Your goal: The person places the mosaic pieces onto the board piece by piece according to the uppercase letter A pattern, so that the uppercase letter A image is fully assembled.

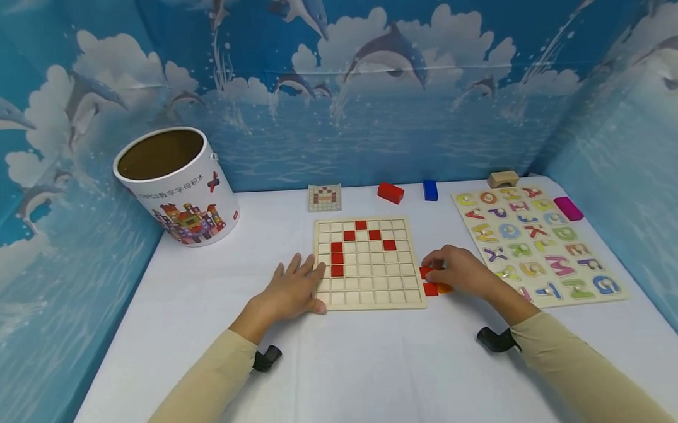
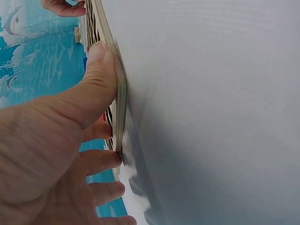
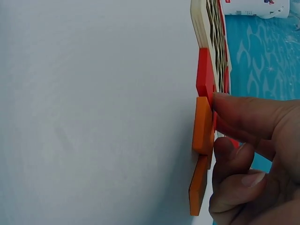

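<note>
A wooden grid board lies flat in the middle of the table, with several red square tiles set in its cells. My left hand rests spread on the board's left edge; in the left wrist view the thumb lies along the rim. Just past the board's right edge, my right hand pinches a red tile between thumb and index finger. Another red tile and an orange tile lie by that hand. More orange tiles show close up in the right wrist view, partly behind the fingers.
A small pattern card lies behind the board. Red, blue, magenta and plain wood blocks sit farther back. At right lies an alphabet puzzle board; a white bucket stands back left.
</note>
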The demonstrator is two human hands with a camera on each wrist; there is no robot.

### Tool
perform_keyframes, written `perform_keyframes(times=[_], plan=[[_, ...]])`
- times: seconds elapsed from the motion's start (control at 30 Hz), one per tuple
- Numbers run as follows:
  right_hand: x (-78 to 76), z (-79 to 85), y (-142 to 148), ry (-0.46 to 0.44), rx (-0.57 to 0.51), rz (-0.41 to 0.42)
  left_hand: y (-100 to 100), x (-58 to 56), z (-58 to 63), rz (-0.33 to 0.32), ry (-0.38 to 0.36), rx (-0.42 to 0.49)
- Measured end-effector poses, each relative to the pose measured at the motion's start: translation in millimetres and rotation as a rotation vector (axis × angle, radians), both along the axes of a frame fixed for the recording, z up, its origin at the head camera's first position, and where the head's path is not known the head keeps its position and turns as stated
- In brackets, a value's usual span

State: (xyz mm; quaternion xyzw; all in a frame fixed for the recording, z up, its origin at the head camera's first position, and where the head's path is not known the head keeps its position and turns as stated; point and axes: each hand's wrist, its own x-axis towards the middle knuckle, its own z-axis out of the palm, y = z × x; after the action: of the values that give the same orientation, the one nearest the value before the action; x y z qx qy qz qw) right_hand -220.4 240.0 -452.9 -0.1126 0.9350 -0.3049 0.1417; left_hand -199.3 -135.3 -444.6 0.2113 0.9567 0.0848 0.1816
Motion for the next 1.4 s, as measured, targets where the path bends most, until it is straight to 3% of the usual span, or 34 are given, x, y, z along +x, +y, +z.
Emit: perform_keyframes(times=[0.2, 0.57, 0.97, 1.2, 1.4], plan=[[-4.7, 1.1, -3.3, 0.002, 0.034, -0.014, 1.0, -2.4, 0.4, 0.004, 0.003, -0.018], [-19.0, 1.3, 4.9, -0.112, -0.104, -0.108, 0.0, -4.9, 2.3, -0.006, 0.011, -0.027], [-36.7, -0.4, 8.3, -0.177, -0.387, -0.270, -0.6, -3.5, 2.6, -0.013, 0.010, -0.032], [-37.0, -3.3, -26.7, -0.253, -0.412, -0.211, -0.1, -0.6, 0.7, -0.021, 0.018, -0.027], [-33.4, -1.3, -49.6, -0.150, -0.282, -0.090, 2.2, 0.5, 3.1, -0.022, 0.015, -0.025]])
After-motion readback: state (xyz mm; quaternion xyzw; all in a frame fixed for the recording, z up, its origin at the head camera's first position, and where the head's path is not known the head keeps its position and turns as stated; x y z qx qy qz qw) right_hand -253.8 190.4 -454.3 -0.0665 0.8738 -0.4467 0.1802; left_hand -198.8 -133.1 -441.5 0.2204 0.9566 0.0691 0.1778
